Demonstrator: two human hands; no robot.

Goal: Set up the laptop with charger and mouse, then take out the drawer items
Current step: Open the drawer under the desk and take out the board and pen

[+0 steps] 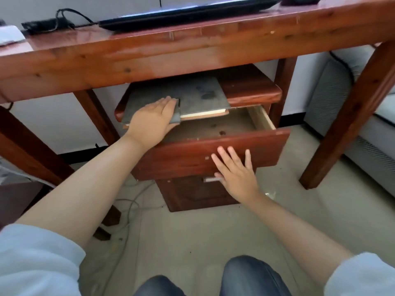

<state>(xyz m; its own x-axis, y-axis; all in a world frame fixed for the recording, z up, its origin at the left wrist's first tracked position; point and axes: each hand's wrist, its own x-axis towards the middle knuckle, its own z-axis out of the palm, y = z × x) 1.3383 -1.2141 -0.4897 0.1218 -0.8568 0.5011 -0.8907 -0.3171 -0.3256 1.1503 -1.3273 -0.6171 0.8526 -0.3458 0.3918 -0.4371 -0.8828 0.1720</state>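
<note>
Dark blue denim knees (245, 276) at the bottom edge, pale blue sleeves (36, 261) on both sides, two bare forearms reaching forward under the red-brown wooden bench (192, 54).

Left hand (152, 122) lying palm-down on the near left part of a flat dark grey book with cream page edges (192, 99); fingers (168, 103) straight on the cover, thumb hidden below the edge, so possibly a light grip on a small dark grey flap or card (175, 119) at the corner, but cannot tell for sure. Book resting on top of the small red-brown wooden cabinet (252, 90), above the open red-brown drawer (213, 154). Drawer pulled out, inside apparently empty apart from some dark stains.

Right hand (236, 171) open, fingers spread, holding nothing, flat against the drawer front, heel of hand near a small pale handle (210, 179) of the lower compartment.

Black laptop (188, 11) already on the bench, black charger brick and cable (49, 23) just beside it at left; dark mouse-like shape (301, 0) at the top right, too cut off to confirm.

Step in hand, by judgement: settling the book on the cabinet top, then closing the drawer. Better to slide the book fully back from the overhanging edge first, keeping the palm flat. Then push the drawer straight, with pressure near its middle, not one end, to avoid jamming on the rails. Keep left fingers clear of the gap above the drawer.
</note>
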